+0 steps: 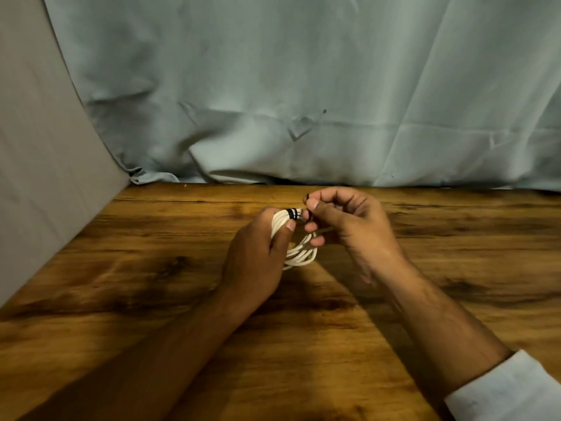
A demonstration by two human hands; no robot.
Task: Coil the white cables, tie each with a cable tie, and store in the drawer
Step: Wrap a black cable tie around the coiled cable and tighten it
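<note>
The fingers (313, 204) of the right hand (349, 220) are pinching the loose end of a thin black cable tie (292, 213), which is banding the far side of a coiled white cable (300, 253). The left hand (258, 256) is gripping the coil's left side, thumb curling over the strands. All this is sitting over the far middle of the brown wooden desk (151, 284); a creased pale blue cloth (303, 86) is hanging beyond.

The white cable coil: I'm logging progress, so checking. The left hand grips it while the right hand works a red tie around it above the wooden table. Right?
Not quite. The head view shows the cable tie is black, not red. Otherwise yes: the left hand grips the white cable coil while the right hand works the tie around it above the wooden table.
</note>
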